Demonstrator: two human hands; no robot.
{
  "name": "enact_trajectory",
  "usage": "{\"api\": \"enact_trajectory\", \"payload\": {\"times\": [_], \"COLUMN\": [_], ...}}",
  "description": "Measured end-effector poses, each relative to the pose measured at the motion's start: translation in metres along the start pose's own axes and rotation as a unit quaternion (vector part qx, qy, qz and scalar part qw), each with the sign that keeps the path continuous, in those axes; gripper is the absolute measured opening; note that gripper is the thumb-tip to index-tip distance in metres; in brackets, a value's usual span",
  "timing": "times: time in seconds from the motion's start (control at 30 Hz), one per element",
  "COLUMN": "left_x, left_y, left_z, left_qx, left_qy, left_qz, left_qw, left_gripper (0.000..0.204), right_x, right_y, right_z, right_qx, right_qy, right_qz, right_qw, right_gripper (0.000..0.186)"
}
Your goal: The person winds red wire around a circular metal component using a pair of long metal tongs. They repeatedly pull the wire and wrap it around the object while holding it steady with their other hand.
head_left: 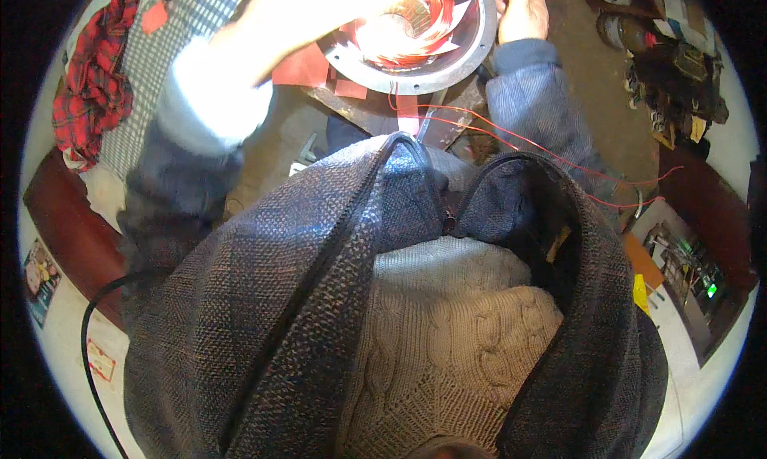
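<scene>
A round grey metal motor housing (375,77) with bolt holes in its rim stands at the top of the view. Inside it sits a ring of red copper windings (438,27) with pale paper edges. My left hand (359,0) reaches over the windings from the left; glare washes out its fingers. Just right of the rim is my right hand (523,18), its fingers curled at the top edge around something I cannot make out. Thin red wires (519,143) trail from the housing over my right sleeve. A red paper strip (407,111) hangs below the rim.
Red paper pieces (304,66) lie left of the housing. A checked cloth (172,67) and a red plaid cloth (96,75) are at far left. Dark clutter (671,83) lies at far right, above a board with a green light (687,271). A black cable (86,347) curves at lower left.
</scene>
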State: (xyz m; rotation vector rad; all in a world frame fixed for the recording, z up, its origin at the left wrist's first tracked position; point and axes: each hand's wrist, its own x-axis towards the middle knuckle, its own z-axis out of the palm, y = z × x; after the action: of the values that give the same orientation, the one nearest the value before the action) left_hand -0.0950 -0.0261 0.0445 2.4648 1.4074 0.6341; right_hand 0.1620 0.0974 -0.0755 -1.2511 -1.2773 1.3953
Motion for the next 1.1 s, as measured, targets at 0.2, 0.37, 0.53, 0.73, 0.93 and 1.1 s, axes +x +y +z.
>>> {"api": "enact_trajectory", "payload": {"times": [0.2,0.37,0.53,0.73,0.93,1.1], "left_x": [-0.097,-0.11,-0.053,-0.046,-0.047,-0.027], "left_y": [0.068,0.088,0.047,0.014,-0.026,-0.05], "left_z": [-0.005,0.076,0.13,0.144,0.127,0.101], "left_qx": [-0.177,-0.353,-0.358,-0.28,-0.275,-0.405], "left_qy": [0.206,0.217,0.419,0.42,0.35,0.213], "left_qz": [-0.273,-0.532,-0.404,-0.379,-0.303,-0.305], "left_qw": [0.923,0.738,0.73,0.776,0.843,0.835], "left_gripper": [0.014,0.041,0.04,0.044,0.023,0.024], "right_x": [0.041,0.054,0.062,0.04,-0.035,-0.074], "right_y": [0.008,0.016,0.02,0.017,-0.004,-0.025], "right_z": [0.005,0.003,0.001,-0.001,0.011,0.03], "right_qx": [0.031,-0.008,-0.019,0.011,0.288,0.383], "right_qy": [-0.041,-0.075,-0.087,-0.085,-0.04,0.031], "right_qz": [0.051,0.038,0.02,-0.007,0.048,0.11], "right_qw": [0.997,0.996,0.996,0.996,0.956,0.916], "right_gripper": [0.052,0.049,0.046,0.043,0.039,0.038]}}
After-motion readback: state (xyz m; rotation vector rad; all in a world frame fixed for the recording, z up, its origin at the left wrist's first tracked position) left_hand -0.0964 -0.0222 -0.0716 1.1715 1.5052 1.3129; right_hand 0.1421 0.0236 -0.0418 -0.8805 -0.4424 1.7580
